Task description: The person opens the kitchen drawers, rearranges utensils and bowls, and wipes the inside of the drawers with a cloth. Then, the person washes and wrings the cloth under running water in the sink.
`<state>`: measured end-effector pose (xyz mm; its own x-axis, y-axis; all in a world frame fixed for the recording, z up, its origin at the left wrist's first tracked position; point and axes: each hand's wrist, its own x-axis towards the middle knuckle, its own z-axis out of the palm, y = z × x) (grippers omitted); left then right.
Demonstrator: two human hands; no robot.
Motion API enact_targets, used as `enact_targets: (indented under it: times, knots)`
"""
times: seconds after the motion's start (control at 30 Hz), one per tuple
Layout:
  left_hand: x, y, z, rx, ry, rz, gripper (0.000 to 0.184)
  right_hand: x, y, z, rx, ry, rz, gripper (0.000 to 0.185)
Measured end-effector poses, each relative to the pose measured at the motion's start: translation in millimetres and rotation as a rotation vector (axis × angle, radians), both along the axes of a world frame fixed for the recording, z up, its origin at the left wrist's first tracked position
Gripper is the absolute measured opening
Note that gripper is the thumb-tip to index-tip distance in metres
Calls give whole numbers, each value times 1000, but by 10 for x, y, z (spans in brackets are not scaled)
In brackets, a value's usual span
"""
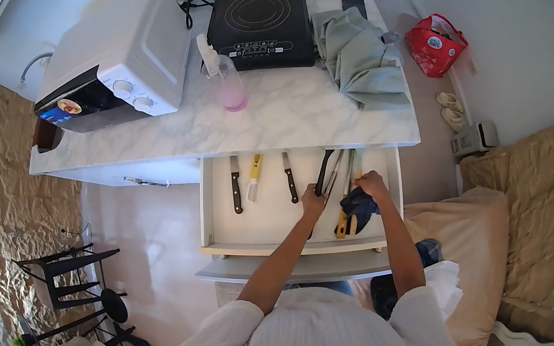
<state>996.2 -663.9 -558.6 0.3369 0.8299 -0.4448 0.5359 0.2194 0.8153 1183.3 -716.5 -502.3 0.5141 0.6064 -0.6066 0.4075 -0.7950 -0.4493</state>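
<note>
Here, the left hand [313, 203] is wrapped around a black utensil [324, 170], the right hand [372, 184] clutching a dark cloth [360, 202].
Both are over the pulled-out drawer [266, 236], with two black-handled knives [236, 187] farther left and a countertop [274, 103] beyond.

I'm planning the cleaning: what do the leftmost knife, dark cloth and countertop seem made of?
Knife: probably steel, by its smooth grey blade; the black handle could be plastic or wood. Cloth: probably matte fabric, by its folds. Countertop: smooth, grey-veined; marble or an imitation.
</note>
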Motion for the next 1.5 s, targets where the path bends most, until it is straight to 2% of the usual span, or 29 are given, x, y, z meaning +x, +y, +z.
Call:
enact_targets:
  times: [0.03, 0.07, 0.17, 0.2, 0.3, 0.4, 0.5, 0.53, 0.67, 0.77, 0.83, 0.9, 0.97, 1.0, 1.07, 1.13, 1.2, 1.23, 1.3, 1.33, 1.4, 1.43, 1.5]
  knots:
    - [20, -73, -31, 132, 73, 13, 41, -3, -24, 54, -37, -82, -6, 43]
    - [34, -126, -62, 153, 36, 67, 44, -13, -61, 109, -74, -165, -13, 43]
    - [77, -226, 255, 265, 178, 28, 35, -29, -118, 146, -142, -310, 19, 42]
    - [83, -213, 208, 274, 150, 16, 35, -38, -141, 135, -160, -340, 39, 41]
    - [82, -183, 37, 290, 74, 54, 33, -129, -215, 102, -60, -478, 42, 42]
    - [79, -184, 235, 279, 64, 184, 27, -447, -141, 279, 23, -655, -10, 40]
    - [72, -121, 409, 303, 134, 122, 30, -631, -39, 480, -118, -355, 131, 37]
    - [77, -84, 539, 329, 187, 89, 30, -633, -53, 310, -119, -352, 147, 36]
    - [67, 105, 429, 488, 377, -48, 37, -636, -11, 125, -140, -390, 195, 36]
    - [46, 139, 525, 477, 392, -84, 45, -603, -40, 199, -159, -371, 227, 37]
    - [11, 147, 657, 429, 347, -84, 47, -637, -65, 562, -191, -317, 252, 35]
    - [-48, 145, 557, 394, 293, -141, 52, -523, -294, 622, -156, -323, 274, 36]
    - [-101, 114, 588, 371, 257, -181, 56, -372, -602, 940, -35, -121, 587, 35]
    - [-169, 48, 716, 450, 225, -164, 55, -411, -751, 1132, -95, -48, 558, 33]
    - [-498, -123, 987, 546, 59, -347, 54, -537, -1153, 1145, -141, 125, 413, 33]
    - [-981, -290, 1119, 541, -30, -717, 46, -702, -1451, 806, -47, 290, 142, 32]
    - [-1355, -398, 919, 835, 157, -836, 40, -870, -1628, 423, 101, 411, -162, 28]
    - [-1432, -382, 918, 989, 259, -885, 37, -882, -1669, 316, 82, 389, -182, 27]
    - [-1473, -314, 1038, 902, 250, -797, 32, -898, -1689, 184, 57, 345, -232, 24]
    - [-1439, -271, 1096, 859, 237, -755, 29, -915, -1657, 134, 185, 303, -261, 26]
    - [-1345, -189, 955, 988, 254, -602, 28, -970, -1554, 59, 424, 217, -313, 29]
    - [-1311, -149, 906, 1042, 270, -525, 27, -935, -1421, 188, 304, 224, -323, 28]
    - [-1248, 34, 835, 1013, 320, -573, 26, -946, -1200, 145, 516, 179, -340, 25]
